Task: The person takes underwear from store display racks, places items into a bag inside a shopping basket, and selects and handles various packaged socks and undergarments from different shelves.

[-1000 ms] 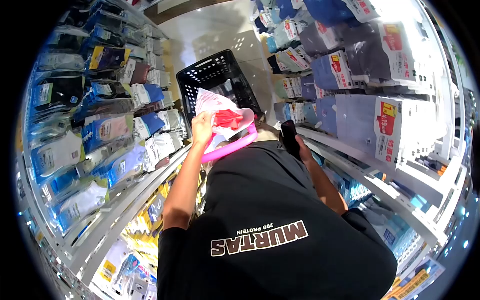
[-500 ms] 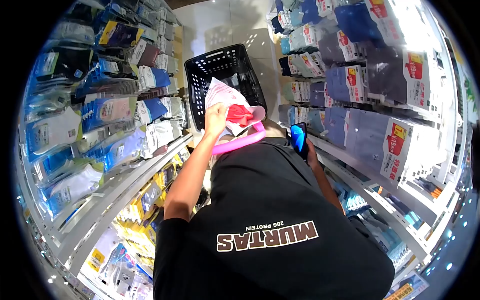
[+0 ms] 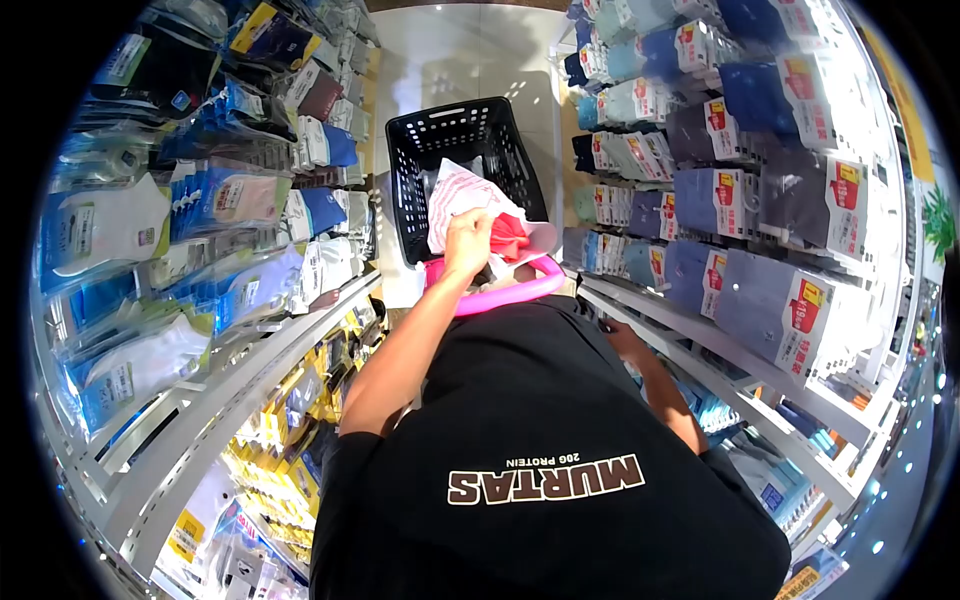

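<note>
My left hand (image 3: 468, 242) is closed on a pink-and-white striped packet (image 3: 462, 192) with a bright red piece (image 3: 508, 236) beside it, above the near part of a black shopping basket (image 3: 405, 135). A pink curved bar (image 3: 515, 291) passes just below this hand, in front of my body. My right hand (image 3: 625, 342) hangs low beside my right hip, its fingers partly hidden by my black shirt. Only a dark edge of the phone (image 3: 604, 325) shows at its fingertips; the screen is out of sight.
Racks of packaged socks (image 3: 110, 225) rise close on my left. On the right hang packs of folded blue and grey goods (image 3: 760, 300) with red price tags. White shelf rails (image 3: 190, 440) border both sides. Beyond the basket lies the pale tiled floor (image 3: 480, 60).
The packet and my left hand have shifted slightly right in view, along with the basket. My right hand has lowered, and the phone's lit screen has dropped from sight.
</note>
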Motion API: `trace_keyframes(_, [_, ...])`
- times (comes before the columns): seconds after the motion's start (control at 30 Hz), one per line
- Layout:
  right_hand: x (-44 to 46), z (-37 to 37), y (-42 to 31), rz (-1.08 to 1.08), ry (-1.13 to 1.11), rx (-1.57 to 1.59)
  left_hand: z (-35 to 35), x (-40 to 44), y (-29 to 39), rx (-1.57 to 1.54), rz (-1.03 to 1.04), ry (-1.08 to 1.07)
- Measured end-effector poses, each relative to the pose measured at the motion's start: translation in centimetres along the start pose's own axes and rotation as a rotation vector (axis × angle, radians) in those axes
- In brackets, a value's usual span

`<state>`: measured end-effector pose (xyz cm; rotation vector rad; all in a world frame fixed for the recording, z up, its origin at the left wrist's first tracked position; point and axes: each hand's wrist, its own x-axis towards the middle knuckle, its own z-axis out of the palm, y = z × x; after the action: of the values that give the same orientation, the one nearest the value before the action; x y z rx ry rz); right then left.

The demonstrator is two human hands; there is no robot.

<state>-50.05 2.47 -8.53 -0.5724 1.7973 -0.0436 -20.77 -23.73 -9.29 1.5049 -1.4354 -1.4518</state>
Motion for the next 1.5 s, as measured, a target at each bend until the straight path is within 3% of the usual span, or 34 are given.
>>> trace_keyframes(0.03, [-1.4, -0.6, -1.6, 0.102, -0.058, -0.019, 0.0, 0.1, -0.1, 0.034, -0.011, -0.003])
trace_keyframes(0.1, [-2.1, -1.3, -2.7, -0.039, -0.087, -0.161, 0.0, -0.2, 0.5, -0.061, -0.102, -0.029])
trace_keyframes(0.17, [-2.6, -2.1, -5.1, -0.162, -0.122, -0.204, -0.1, 0.0, 0.0, -0.009, -0.054, -0.029])
trace_keyframes(0.2, [-0.6, -1.7, -4.4, -0.362, -0.065, -0.338, 0.0, 0.0, 0.1, -0.017, -0.024, 0.001])
trace_keyframes(0.3, [5.4, 0.0, -5.8, -0.581, 0.008, -0.574, 0.2, 0.1, 0.2, 0.037, -0.047, -0.011])
trace_keyframes(0.33, [10.6, 0.9, -2.8, -0.532, -0.047, -0.369, 0.4, 0.3, -0.6, 0.075, -0.050, -0.009])
trace_keyframes(0.4, [11.1, 2.1, -7.0, -0.218, -0.040, -0.492, 0.2, 0.2, -0.4, 0.026, -0.042, -0.012])
trace_keyframes(0.5, [11.5, 2.1, -6.0, -0.503, -0.008, -0.426, -0.4, -0.3, -0.3, -0.017, -0.046, -0.016])
trace_keyframes(0.53, [11.8, 1.5, -5.5, -0.554, -0.227, -0.181, -0.4, -0.5, -0.3, -0.051, -0.053, -0.008])
trace_keyframes(0.57, [11.8, 1.2, -4.6, -0.443, -0.313, 0.049, -0.5, -0.5, -0.3, -0.086, -0.061, 0.003])
trace_keyframes(0.63, [3.5, 0.2, -11.0, -0.312, -0.311, 0.148, -0.5, -0.3, -0.9, -0.052, -0.032, 0.020])
trace_keyframes(0.73, [3.6, 0.0, -9.3, -0.336, -0.360, 0.202, -0.5, -0.3, -0.5, -0.059, -0.038, 0.037])
trace_keyframes(0.87, [7.4, 1.2, -5.0, -0.794, -0.479, 0.248, -0.8, -0.6, 1.1, -0.028, -0.094, -0.003])
trace_keyframes(1.0, [6.5, 3.1, -2.9, -0.964, -0.049, 0.246, -0.2, -0.2, -0.8, -0.035, -0.055, 0.008])
trace_keyframes(1.03, [7.0, 3.4, -2.2, -1.002, -0.181, 0.362, -0.1, 0.1, -1.2, -0.031, -0.033, 0.019])
trace_keyframes(1.1, [8.4, 3.7, -2.3, -0.779, -0.103, 0.128, 0.1, 0.1, -1.5, -0.020, -0.050, 0.005])
trace_keyframes(1.17, [7.8, 3.2, -1.6, -0.723, -0.019, 0.044, 0.1, 0.1, -1.1, -0.019, -0.067, -0.005])
trace_keyframes(1.3, [5.5, 2.6, -4.2, -0.569, 0.155, -0.435, 0.0, 0.1, -1.7, -0.063, -0.057, -0.020])
trace_keyframes(1.33, [2.8, 3.2, -5.7, -0.506, 0.270, -0.347, -0.1, 0.0, -1.6, -0.078, -0.050, -0.008])
trace_keyframes(1.4, [9.8, 4.6, -0.5, -0.507, 0.218, -0.108, -0.1, -0.1, -1.6, -0.044, -0.060, -0.004])
trace_keyframes(1.5, [14.1, 4.8, -0.3, -0.294, 0.075, 0.017, -0.3, -0.4, -0.9, -0.046, -0.063, 0.006])
